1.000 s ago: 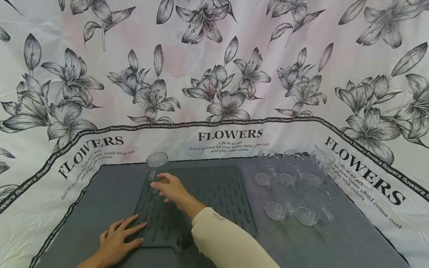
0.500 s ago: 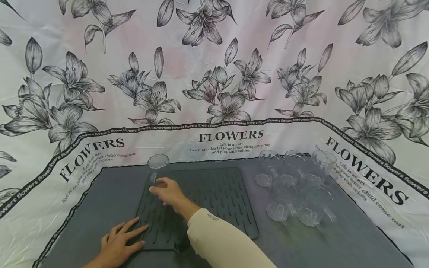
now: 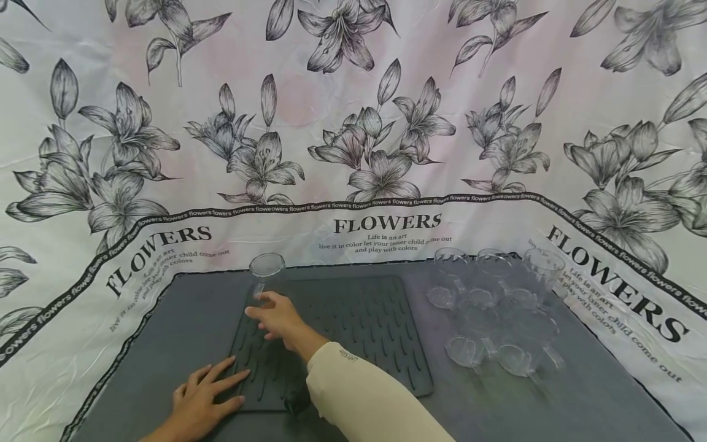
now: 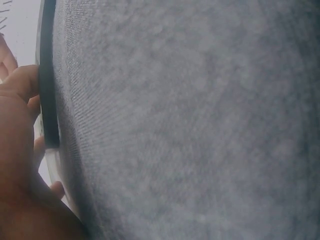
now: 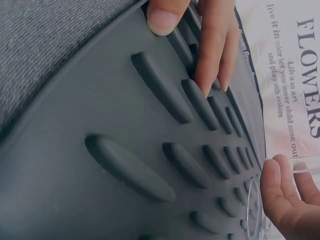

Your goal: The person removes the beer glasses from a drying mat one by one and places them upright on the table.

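Observation:
A clear glass mug stands at the back left corner of the dark ribbed mat. My right hand is at the mug's near side, its curled fingers and thumb pinching the handle, which the hand partly covers. In the right wrist view that right hand shows beside the clear ring of the mug. Fingers spread, my left hand rests at the mat's front left edge. The right wrist view has the left hand's fingers lying on the ribs.
Several more clear mugs stand in a cluster on the grey tabletop, right of the mat. A white flower-print cloth rises behind and at both sides. A dark device sits beneath the right forearm.
The right hand has shifted slightly nearer and left against the mug, its fingers drawn closer together. The mug stays in place on the mat. The left hand holds still while the head view shifts slightly.

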A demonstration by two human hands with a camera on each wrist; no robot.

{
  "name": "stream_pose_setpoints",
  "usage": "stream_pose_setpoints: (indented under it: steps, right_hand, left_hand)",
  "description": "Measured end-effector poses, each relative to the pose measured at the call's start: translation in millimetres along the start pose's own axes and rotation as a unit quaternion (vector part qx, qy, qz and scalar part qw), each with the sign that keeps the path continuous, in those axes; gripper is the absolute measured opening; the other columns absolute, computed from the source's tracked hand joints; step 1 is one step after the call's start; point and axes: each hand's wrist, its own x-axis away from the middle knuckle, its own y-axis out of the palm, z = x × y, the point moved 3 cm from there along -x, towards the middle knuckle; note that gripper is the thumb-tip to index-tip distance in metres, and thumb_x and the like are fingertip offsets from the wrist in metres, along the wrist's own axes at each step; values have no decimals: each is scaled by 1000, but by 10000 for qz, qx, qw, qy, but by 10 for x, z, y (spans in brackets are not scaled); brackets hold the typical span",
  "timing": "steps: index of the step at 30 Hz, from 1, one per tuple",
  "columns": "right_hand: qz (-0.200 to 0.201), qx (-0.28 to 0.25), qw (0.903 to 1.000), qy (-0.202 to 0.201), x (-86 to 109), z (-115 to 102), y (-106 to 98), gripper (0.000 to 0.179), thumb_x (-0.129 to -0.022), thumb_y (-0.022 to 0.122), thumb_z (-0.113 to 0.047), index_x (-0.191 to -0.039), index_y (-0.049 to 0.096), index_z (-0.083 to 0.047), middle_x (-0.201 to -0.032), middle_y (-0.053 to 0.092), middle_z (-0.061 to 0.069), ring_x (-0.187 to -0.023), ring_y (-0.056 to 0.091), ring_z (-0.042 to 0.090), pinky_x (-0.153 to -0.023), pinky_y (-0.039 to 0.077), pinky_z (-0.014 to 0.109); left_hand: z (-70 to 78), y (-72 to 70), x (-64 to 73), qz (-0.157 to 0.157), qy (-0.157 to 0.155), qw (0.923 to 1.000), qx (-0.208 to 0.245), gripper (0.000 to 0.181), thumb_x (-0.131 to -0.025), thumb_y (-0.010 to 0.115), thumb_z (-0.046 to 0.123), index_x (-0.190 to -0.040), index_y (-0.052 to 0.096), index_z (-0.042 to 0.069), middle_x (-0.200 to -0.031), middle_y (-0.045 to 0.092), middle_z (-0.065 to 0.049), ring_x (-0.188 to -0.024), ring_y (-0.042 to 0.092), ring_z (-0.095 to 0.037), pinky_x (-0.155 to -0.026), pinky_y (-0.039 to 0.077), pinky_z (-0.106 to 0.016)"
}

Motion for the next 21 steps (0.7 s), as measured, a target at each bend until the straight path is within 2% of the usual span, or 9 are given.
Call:
stream_pose_setpoints:
  steps: [7,16,21]
  right_hand:
    - [-129,-307,9994,-46,-18,13,55,30,-91,70,-26,-120,64,-24,-109,61,0,-97,63,31,-75,54,47]
    - [230,-498,9981,-296,-85,82,53,11,-96,63,-17,-106,66,-14,-101,64,3,-88,66,35,-71,54,44]
    - [377,-474,9976,-321,-74,121,7,10,-99,58,-19,-104,64,-13,-94,64,4,-84,67,34,-69,53,43]
  left_hand:
    - [9,-38,4,114,66,9999,-46,58,-83,63,62,-128,65,27,-148,38,-8,-127,27,-52,-84,22,-71]
    - [-5,-23,17,184,-50,9998,-23,57,-82,63,63,-127,66,28,-147,40,-6,-127,29,-50,-87,21,-70]
    - [4,15,17,203,-142,9996,98,56,-82,63,63,-125,67,28,-147,41,-5,-128,28,-49,-89,19,-69]
